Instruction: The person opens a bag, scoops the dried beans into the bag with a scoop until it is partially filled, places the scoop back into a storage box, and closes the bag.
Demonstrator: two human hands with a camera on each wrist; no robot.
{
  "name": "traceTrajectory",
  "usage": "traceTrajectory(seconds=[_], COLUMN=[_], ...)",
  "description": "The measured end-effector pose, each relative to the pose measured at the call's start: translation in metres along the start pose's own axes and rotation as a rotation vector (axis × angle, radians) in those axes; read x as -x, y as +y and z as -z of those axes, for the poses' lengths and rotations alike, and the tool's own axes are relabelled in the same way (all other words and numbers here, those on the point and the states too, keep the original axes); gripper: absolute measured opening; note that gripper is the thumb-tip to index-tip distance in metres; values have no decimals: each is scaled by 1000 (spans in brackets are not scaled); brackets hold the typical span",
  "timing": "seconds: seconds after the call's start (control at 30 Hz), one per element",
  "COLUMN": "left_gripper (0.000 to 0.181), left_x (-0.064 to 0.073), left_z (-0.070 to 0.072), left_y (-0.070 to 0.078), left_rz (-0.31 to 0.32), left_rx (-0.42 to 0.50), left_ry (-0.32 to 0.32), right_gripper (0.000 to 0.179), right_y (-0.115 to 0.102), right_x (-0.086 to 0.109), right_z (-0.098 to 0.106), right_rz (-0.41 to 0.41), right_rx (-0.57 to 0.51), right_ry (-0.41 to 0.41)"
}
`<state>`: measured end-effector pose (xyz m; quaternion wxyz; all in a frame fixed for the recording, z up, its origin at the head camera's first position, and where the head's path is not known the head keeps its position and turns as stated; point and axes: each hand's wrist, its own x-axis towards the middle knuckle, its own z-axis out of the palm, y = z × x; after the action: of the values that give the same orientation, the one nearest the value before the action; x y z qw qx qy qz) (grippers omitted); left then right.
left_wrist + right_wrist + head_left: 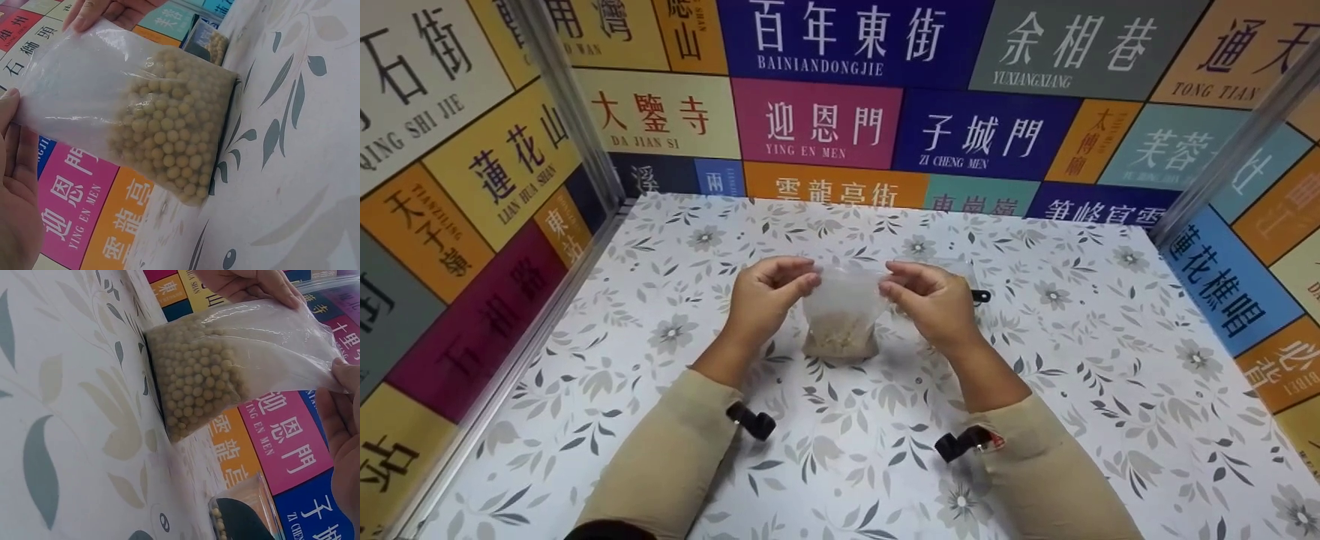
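Observation:
A clear plastic bag (846, 289) stands upright on the table, its lower half filled with round, pale yellow beans (169, 126) that look like soybeans. My left hand (765, 296) pinches one upper corner of the bag between thumb and fingers. At the opposite upper corner, my right hand (939, 304) pinches the plastic in the same way. Between the two hands the top of the bag is stretched out, and its bottom edge sits on the tabletop in both wrist views.
Behind my right hand is a clear box (264, 492) with more of the beans and a dark piece inside; a black handle end (982, 296) sticks out beside the hand. The table (840, 450) has a leaf-print cover. Colourful sign-printed walls (817, 124) enclose its back and sides.

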<state>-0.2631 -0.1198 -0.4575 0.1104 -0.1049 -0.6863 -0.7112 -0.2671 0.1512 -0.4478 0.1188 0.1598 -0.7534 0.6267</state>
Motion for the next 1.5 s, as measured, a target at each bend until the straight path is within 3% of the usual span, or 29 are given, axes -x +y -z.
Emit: traceTrajectory(seconds=[0.47,0.77,0.93,1.17,1.33,1.5], left_gripper=[25,20,21,35,36,29], left_x=[1,2,2,6,8,9], left_z=[0,-1,-3,-12,-17,-17], left_y=[-3,0,3,5,6,5], left_rz=[-58,-42,-43,-74,-134,-131], left_rx=[-42,-97,-126,-174,-224,-196], left_ry=[12,19,-9,-124,-107,-93], right_gripper=[26,21,24,32,35,29], right_y=[-4,-5,-6,-9,-9,-10], right_x=[2,3,3,6,8,9], right_z=[0,-1,0,-5,-11,-12], right_rz=[83,147,180,118,93,107], right_rx=[38,78,135,62,58,113], right_ry=[-1,-1,-22,-63,-69,-43])
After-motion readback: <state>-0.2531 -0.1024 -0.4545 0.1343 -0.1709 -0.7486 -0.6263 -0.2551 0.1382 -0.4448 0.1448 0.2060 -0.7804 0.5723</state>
